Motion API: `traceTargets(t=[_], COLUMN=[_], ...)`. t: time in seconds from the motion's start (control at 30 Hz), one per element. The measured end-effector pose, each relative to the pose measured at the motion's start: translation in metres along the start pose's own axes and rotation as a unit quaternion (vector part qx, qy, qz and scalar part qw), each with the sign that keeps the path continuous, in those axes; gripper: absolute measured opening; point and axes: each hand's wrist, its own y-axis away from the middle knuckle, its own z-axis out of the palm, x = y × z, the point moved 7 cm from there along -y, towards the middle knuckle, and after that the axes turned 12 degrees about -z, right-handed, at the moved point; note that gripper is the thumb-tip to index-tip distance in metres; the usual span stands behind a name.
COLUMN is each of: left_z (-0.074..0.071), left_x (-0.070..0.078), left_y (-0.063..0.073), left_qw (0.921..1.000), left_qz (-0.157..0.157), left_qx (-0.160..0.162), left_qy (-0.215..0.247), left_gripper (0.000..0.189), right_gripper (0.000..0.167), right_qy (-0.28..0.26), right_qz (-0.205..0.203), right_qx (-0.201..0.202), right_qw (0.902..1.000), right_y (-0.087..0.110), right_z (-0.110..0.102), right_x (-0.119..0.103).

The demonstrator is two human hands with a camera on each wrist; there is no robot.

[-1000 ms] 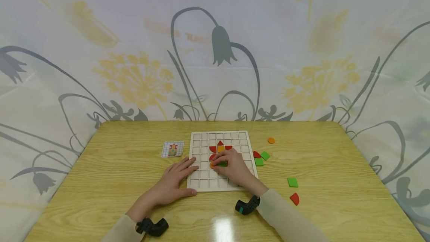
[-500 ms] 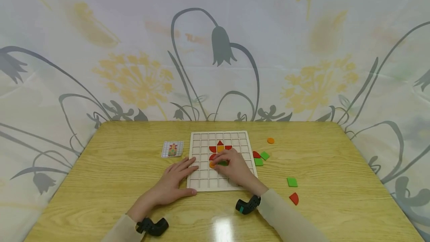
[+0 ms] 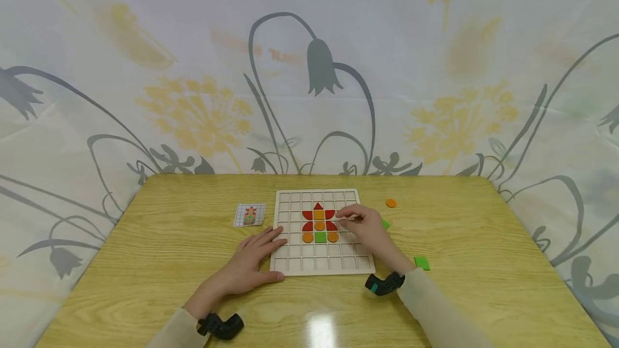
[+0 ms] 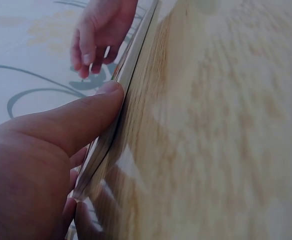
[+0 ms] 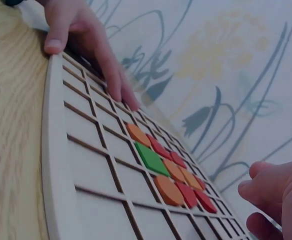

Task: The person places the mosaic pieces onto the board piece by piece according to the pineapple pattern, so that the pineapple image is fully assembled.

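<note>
Support surface is a yellowish wood-grain table (image 3: 188, 203), glossy at the near side. Directly on it lie a pale grid board (image 3: 293, 264), a printed card (image 3: 250, 215) to the board's left, and an orange disc (image 3: 391, 203) and green square (image 3: 422, 263) to its right.

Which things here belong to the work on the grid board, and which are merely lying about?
Belong to the work:
grid board
coloured pieces set in it
picture card
probably, by their colours, the loose orange disc and loose green pieces

Only surroundings:
black wrist devices
flowered backdrop
table
</note>
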Motion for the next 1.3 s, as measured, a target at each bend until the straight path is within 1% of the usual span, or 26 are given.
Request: traceTargets(t=[0.07,0.2,0.27,0.4,0.47,0.57,0.67,0.83,0.9,1.03,1.2,1.3], left_z=[0.000,0.000,0.000,0.001,0.001,0.001,0.001,0.002,0.002,0.002,0.000,0.000], left_x=[0.000,0.000,-0.001,-0.003,-0.003,-0.004,-0.004,-0.004,-0.004,-0.003,-0.001,-0.002], left_y=[0.000,0.000,0.000,-0.001,-0.001,0.000,-0.001,-0.001,-0.001,-0.001,-0.001,-0.001], left_qw=[1.0000,1.0000,1.0000,1.0000,1.0000,1.0000,1.0000,1.0000,1.0000,1.0000,1.0000,1.0000], left_qz=[0.000,0.002,0.002,-0.001,-0.003,-0.007,-0.006,-0.007,-0.007,-0.005,0.004,0.003], left_qx=[0.003,0.007,0.007,0.003,0.000,-0.003,-0.004,-0.005,-0.006,-0.004,0.003,0.004], left_qy=[0.000,-0.003,-0.005,-0.006,-0.005,-0.003,-0.003,-0.002,-0.002,-0.001,-0.003,-0.006], left_gripper=[0.070,0.070,0.071,0.072,0.072,0.073,0.073,0.073,0.073,0.073,0.071,0.071], right_gripper=[0.011,0.011,0.012,0.014,0.015,0.015,0.014,0.015,0.016,0.018,0.018,0.017], right_qy=[0.039,0.097,0.109,0.113,0.117,0.131,0.138,0.122,0.114,0.115,0.112,0.109], right_qz=[0.007,0.041,0.052,0.069,0.073,0.068,0.057,0.067,0.071,0.064,0.062,0.060], right_qx=[0.009,0.024,0.026,0.023,0.011,-0.018,-0.052,-0.079,-0.083,-0.089,-0.086,-0.083], right_qw=[0.9992,0.9942,0.9924,0.9909,0.9904,0.9889,0.9875,0.9872,0.9874,0.9872,0.9881,0.9888], right_y=[0.003,0.012,0.017,0.025,0.028,0.032,0.032,0.033,0.034,0.035,0.035,0.034], right_z=[-0.014,-0.040,-0.051,-0.066,-0.073,-0.080,-0.084,-0.087,-0.087,-0.087,-0.087,-0.086], right_x=[0.004,0.017,0.023,0.030,0.034,0.039,0.044,0.049,0.050,0.050,0.052,0.052])
